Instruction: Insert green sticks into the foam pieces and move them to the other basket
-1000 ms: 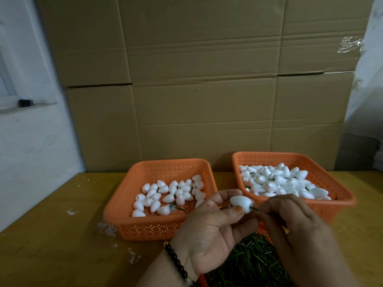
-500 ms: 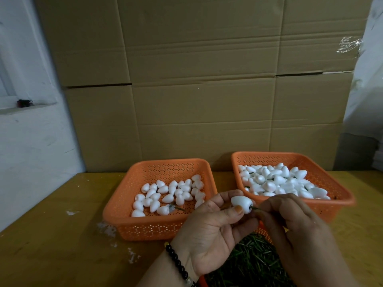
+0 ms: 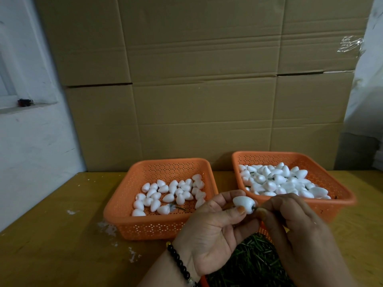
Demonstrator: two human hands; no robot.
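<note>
A person's left hand (image 3: 209, 230) pinches a white foam piece (image 3: 244, 204) between thumb and curled fingers (image 3: 230, 196), holding it above the wooden table (image 3: 51, 245) in front of two orange baskets. The right hand (image 3: 298, 230) meets it from the side, its fingertips closed on a green stick (image 3: 255, 208) whose short visible length runs into the foam's end (how deep it sits cannot be told). The left basket (image 3: 122, 212) holds a loose single layer of foam pieces, one near its front with a stem showing. The right basket (image 3: 344, 195), just beside it, is heaped with foam pieces, dark stems poking out between several of them. Beneath the hands, at the frame's lower edge, lies a mass of green sticks (image 3: 248, 262) in a third orange container, only partly visible. A black bead bracelet (image 3: 179, 264) circles the left wrist. Flattened cardboard sheets (image 3: 203, 79) stand against the wall behind the table.
</note>
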